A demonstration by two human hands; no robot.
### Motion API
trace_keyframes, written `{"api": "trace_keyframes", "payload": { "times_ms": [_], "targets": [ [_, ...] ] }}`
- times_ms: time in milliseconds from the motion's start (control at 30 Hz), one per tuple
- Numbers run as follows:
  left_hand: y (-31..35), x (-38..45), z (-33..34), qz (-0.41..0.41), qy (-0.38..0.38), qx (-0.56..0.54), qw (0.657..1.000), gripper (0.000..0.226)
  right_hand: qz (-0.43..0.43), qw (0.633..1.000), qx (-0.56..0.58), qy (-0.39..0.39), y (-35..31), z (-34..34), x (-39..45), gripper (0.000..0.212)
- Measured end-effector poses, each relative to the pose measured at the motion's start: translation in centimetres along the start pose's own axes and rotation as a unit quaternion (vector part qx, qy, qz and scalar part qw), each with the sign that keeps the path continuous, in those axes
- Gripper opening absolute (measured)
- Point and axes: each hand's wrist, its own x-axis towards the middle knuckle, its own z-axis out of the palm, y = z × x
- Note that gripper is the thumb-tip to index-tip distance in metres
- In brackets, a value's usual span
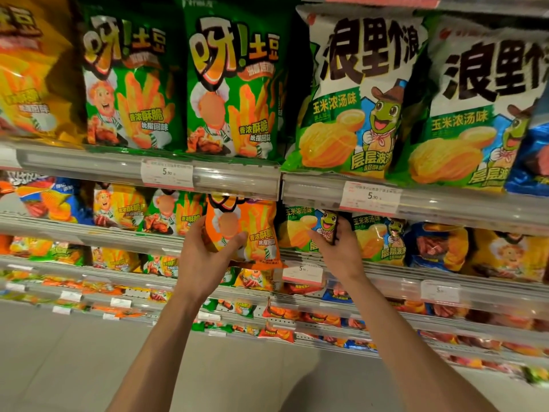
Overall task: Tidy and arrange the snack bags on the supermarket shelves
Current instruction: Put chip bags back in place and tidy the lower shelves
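Left hand point(208, 251): fingers and thumb curled round the lower left side of the orange bag point(246, 233), holding it at the front of the second shelf point(356, 264), its top tucked under the rail above.
Right hand point(335, 248): fingers gripping the dark edge of a green bag point(300, 230), just right of the orange one on that shelf.

Risks, left to right:
- Orange bag is held by one side only. It could twist and slide forward off the shelf lip.
- Its top could snag on the rail overhead and crumple if pushed in hard.
- Pulling the green bag sideways could drag its right-hand neighbour point(377, 239) out of line.
- Squeezing either bag could crush the chips inside.

Shelves and contents, left to right:
- Top shelf point(89, 162): a yellow bag point(26, 69), two green fry bags point(127, 81), two white-and-green wave-chip bags point(356, 93), and a blue bag at the frame edge.
- Second shelf: mixed small bags, then fry bags, the orange bag, wave-chip bags, blue and yellow bags.
- Lower shelves: small bags, too blurred to sort.
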Motion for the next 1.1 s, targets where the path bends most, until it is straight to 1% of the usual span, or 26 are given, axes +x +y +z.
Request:
{"api": "trace_keyframes", "payload": {
  "times_ms": [100,167,200,267,333,433,500,567,667,800,867,967,1100],
  "targets": [
    [-0.1,-0.1,-0.1,-0.001,-0.001,-0.004,1.000,0.102,0.007,0.998,-0.058,-0.019,0.2,0.1,-0.2,0.048],
    [-0.1,-0.3,-0.1,-0.007,-0.003,-0.004,1.000,0.103,0.011,0.997,-0.072,-0.038,0.0,-0.3,0.0,0.041],
    [-0.2,-0.4,0.0,-0.010,-0.002,-0.006,1.000,0.103,0.013,0.997,-0.060,-0.046,-0.1,-0.6,0.0,0.036],
    [-0.2,-0.7,0.0,-0.009,0.003,-0.016,1.000,0.103,0.021,0.998,0.006,-0.053,-0.4,-1.3,-0.4,0.026],
    [-0.1,-1.3,0.1,-0.001,0.008,-0.026,1.000,0.103,0.026,0.996,0.081,-0.032,-0.6,-1.9,-1.4,0.021],
    [-0.4,-2.2,0.2,-0.007,0.011,-0.040,0.999,0.104,0.044,0.987,0.153,0.014,-0.4,-3.1,-3.2,0.012],
    [-0.8,-3.1,0.1,-0.016,0.015,-0.051,0.998,0.103,0.062,0.983,0.169,0.022,-0.3,-4.0,-4.6,0.010],
    [-1.2,-4.2,-0.3,-0.027,0.025,-0.064,0.997,0.104,0.094,0.981,0.170,-0.003,-0.1,-4.6,-5.9,0.004],
    [-2.1,-6.2,-1.1,-0.042,0.046,-0.072,0.995,0.103,0.112,0.978,0.167,-0.055,0.1,-4.5,-7.8,0.009],
    [-3.8,-8.3,-3.3,-0.060,0.075,-0.089,0.991,0.103,0.126,0.972,0.173,-0.095,-0.3,-2.8,-9.9,0.005],
    [-4.6,-8.9,-4.9,-0.062,0.085,-0.093,0.990,0.101,0.127,0.971,0.170,-0.106,-0.8,-1.5,-10.9,0.005],
    [-6.0,-9.1,-7.9,-0.066,0.093,-0.111,0.987,0.092,0.124,0.970,0.175,-0.112,-2.1,0.8,-12.4,0.004],
    [-7.9,-8.4,-13.3,-0.064,0.097,-0.135,0.984,0.096,0.114,0.970,0.172,-0.127,-5.0,4.8,-14.6,0.005]
  ]
}}
